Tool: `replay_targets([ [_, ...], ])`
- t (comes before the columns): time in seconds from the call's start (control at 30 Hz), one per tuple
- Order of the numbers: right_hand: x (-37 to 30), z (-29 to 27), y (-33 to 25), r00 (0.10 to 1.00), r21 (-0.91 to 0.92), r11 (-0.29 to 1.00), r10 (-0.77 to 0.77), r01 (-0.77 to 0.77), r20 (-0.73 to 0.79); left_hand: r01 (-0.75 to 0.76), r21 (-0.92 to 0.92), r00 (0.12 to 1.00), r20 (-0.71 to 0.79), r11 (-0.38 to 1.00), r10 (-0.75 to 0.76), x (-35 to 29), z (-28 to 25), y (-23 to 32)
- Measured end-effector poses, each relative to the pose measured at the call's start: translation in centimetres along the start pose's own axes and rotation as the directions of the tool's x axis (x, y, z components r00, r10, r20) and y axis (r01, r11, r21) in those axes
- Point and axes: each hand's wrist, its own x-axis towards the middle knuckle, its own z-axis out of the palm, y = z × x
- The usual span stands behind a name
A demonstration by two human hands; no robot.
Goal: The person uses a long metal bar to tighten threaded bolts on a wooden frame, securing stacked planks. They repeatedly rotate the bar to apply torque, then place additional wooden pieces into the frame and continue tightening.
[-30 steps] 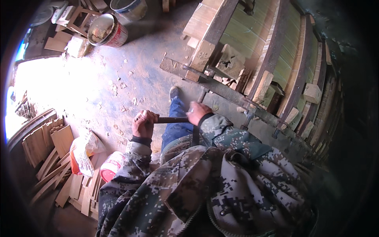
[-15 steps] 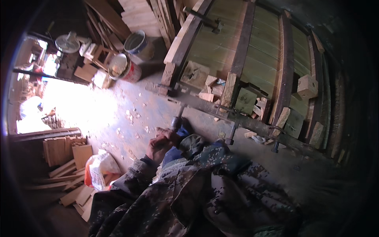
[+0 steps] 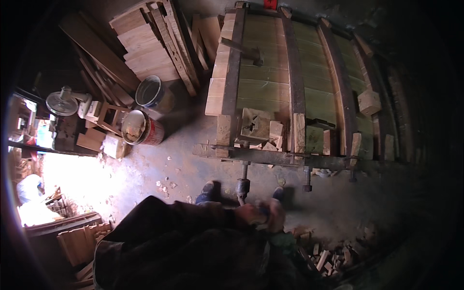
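Close to my body, my left hand point(image 3: 245, 213) and my right hand point(image 3: 275, 216) are side by side, both closed, dim and blurred. They grip a socket tool point(image 3: 242, 186), whose dark socket sits on the end of a threaded clamp screw point(image 3: 245, 169). The tool's handle is mostly hidden by my fingers. This screw passes through a long steel bar point(image 3: 270, 155) toward a square wooden block point(image 3: 254, 124) at the edge of a clamped panel of boards point(image 3: 266, 72). Another clamp screw point(image 3: 307, 180) hangs from the bar to the right.
A hammer point(image 3: 241, 50) lies on the panel beside long dark beams point(image 3: 297, 72). Two buckets point(image 3: 141, 128) stand on the floor at left, near a fan point(image 3: 62, 101) and leaning planks point(image 3: 145, 48). Wood offcuts point(image 3: 323, 260) lie at lower right. My shoes point(image 3: 207, 192) are below the bar.
The view has swung, so the panel and bar look more level. My hands and the socket tool appear farther right and lower. The wooden block now sits beside the screw's end.
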Motion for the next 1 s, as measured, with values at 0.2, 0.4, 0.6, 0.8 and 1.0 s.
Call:
replay_targets([
  [0.2,-0.8,7.7,-8.9,0.974,-0.63,0.755,-0.225,0.182,0.012,0.26,-0.195,0.926,0.327,0.946,-0.187,1.2,-6.3,3.4],
  [0.4,0.0,9.3,-8.8,0.977,-0.806,0.592,-0.166,-0.011,-0.135,0.229,-0.314,0.944,0.303,0.921,-0.131,0.1,-3.8,0.4],
  [0.6,1.0,7.1,-8.0,0.92,-0.783,0.615,-0.246,-0.095,-0.305,0.292,-0.324,0.923,0.341,0.9,-0.177,2.3,1.3,-3.4],
  [0.8,1.4,-2.2,-0.5,0.72,-0.629,0.611,-0.135,-0.48,-0.681,0.377,-0.184,0.904,0.286,0.908,-0.317,5.4,8.3,-7.3],
  [1.0,2.7,-13.1,15.4,0.436,-0.025,0.731,0.378,-0.681,-0.817,0.475,0.273,0.699,0.46,0.836,-0.548,11.5,14.3,-11.9],
])
